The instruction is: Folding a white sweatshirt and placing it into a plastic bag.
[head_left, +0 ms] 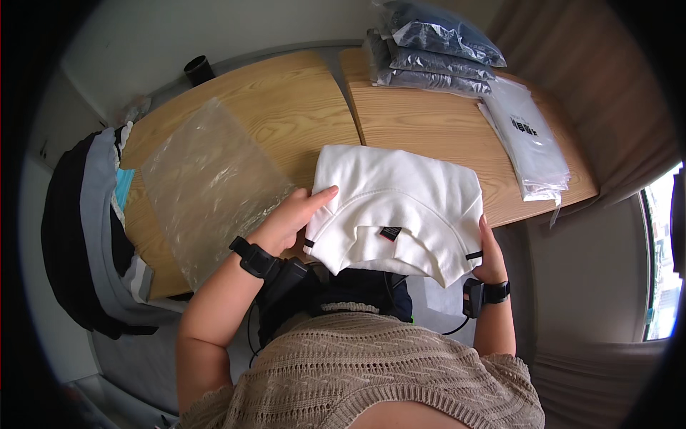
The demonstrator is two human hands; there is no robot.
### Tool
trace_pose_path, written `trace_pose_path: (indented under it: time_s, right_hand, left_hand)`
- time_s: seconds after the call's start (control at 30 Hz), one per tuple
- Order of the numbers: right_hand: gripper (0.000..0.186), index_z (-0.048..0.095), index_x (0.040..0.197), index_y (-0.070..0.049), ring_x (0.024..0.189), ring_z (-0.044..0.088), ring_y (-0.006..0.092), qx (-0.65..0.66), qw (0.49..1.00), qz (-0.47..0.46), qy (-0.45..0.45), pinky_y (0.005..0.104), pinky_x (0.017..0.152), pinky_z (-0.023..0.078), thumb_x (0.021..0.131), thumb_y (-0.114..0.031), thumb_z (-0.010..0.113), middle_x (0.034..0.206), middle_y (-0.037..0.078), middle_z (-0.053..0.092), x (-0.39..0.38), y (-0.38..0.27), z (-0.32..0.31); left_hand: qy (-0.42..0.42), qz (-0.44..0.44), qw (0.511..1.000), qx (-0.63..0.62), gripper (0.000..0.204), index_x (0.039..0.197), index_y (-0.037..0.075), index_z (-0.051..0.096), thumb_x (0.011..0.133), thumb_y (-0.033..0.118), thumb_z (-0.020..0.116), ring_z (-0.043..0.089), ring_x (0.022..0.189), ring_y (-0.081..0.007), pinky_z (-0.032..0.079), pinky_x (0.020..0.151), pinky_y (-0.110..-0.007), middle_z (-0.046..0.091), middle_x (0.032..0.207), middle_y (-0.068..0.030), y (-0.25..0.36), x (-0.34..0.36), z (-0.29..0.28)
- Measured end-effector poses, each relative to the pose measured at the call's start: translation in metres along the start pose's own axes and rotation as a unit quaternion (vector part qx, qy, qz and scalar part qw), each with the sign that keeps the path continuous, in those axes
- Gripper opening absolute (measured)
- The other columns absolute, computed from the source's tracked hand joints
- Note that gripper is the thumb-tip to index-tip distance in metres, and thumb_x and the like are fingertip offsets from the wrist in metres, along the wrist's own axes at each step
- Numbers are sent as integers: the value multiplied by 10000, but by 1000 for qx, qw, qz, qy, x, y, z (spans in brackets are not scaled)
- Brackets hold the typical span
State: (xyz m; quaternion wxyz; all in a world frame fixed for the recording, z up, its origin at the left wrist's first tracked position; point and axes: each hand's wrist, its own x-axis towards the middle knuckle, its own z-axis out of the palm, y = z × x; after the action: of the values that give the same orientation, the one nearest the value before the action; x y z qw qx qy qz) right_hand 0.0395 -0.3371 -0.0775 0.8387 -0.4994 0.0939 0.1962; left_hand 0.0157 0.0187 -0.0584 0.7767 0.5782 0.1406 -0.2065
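A folded white sweatshirt [407, 179] lies at the table's near edge, its ribbed neckline toward me and a small black label inside the collar. My left hand [289, 218] grips its left side, thumb on top and fingers underneath. At the opposite side my right hand [491, 254] holds the fabric edge, with its thumb along the side and the other fingers partly hidden. The collar end hangs a little past the table edge, over my lap. Left of the sweatshirt a clear plastic bag [214, 186] lies flat, close to my left hand.
Bagged dark garments [443, 57] are stacked at the back right. A pile of clear printed bags [525, 139] lies on the right tabletop. Black, grey and white clothes [96, 222] drape over the left side. A dark cup [199, 71] stands behind the wooden table [286, 93].
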Motion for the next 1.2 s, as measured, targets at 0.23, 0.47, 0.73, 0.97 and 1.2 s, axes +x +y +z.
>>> trace_pose_path:
  time_s: [0.23,0.47,0.73,0.97,1.2]
  right_hand:
    - [588,341,1341,9,1092,527,176,-134,982,-60,-121,302,911,440,841,-141,613,1232,96,524,6,-6,34]
    - [693,328,1370,-7,1126,508,149,-107,973,-36,-203,295,964,403,778,-90,678,1263,74,513,13,7,114]
    - [696,287,1392,10,1116,505,159,-250,953,111,-128,288,919,427,806,-35,660,1261,111,520,41,61,172]
    - [575,409,1338,-116,1280,366,351,-607,650,-407,-206,449,1037,314,807,-66,626,1400,144,377,-2,75,219]
    - [492,401,1362,-238,1301,356,305,-749,461,-414,-232,565,1023,279,888,-293,522,1420,76,374,-2,126,231]
  left_hand:
    - [34,47,995,-81,389,1139,-45,529,810,148,608,631,864,-194,525,750,-313,627,999,-130,0,-26,-1]
    - [197,157,962,-105,448,1161,-99,501,765,108,527,631,851,-224,517,755,-308,619,1030,-174,3,-118,-48]
    - [299,97,941,-127,393,1154,-50,528,788,83,583,632,830,-227,519,724,-331,629,999,-157,-61,-149,-121]
    - [305,101,935,-152,449,1199,-47,478,778,42,608,612,900,-225,503,769,-328,604,1064,-151,-66,-152,-120]
    - [267,134,941,-161,520,1264,-31,434,767,3,585,574,996,-227,469,855,-332,557,1158,-150,-67,-149,-126]
